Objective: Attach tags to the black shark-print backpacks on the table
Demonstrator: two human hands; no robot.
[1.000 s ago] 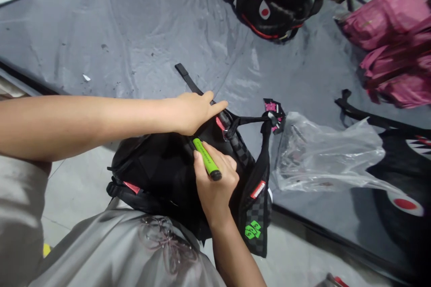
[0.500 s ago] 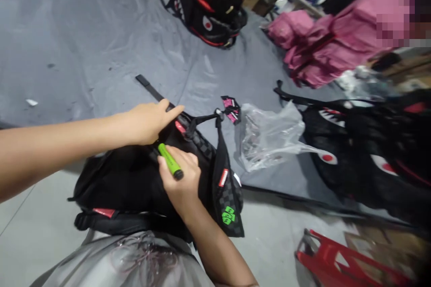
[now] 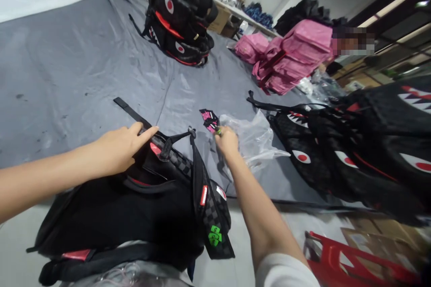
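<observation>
At near left, the left hand (image 3: 126, 150) grasps the upper edge of the black backpack (image 3: 111, 215), index finger extended. Farther right, the right hand (image 3: 228, 142) is closed around a mostly hidden green marker (image 3: 218, 132), beside pink-and-black tags (image 3: 207, 116), then a clear plastic bag (image 3: 257, 134).

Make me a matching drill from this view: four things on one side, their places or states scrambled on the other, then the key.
Things
1. left hand
2. right hand
3. plastic bag
4. shark-face backpacks at the far side of the grey sheet

Places or states
A. clear and crumpled
B. at the pink-and-black tags
C. piled one on another
D. at the upper edge of the black backpack

Pairs: 1-D, 2-B, 3-A, 4-C
</observation>
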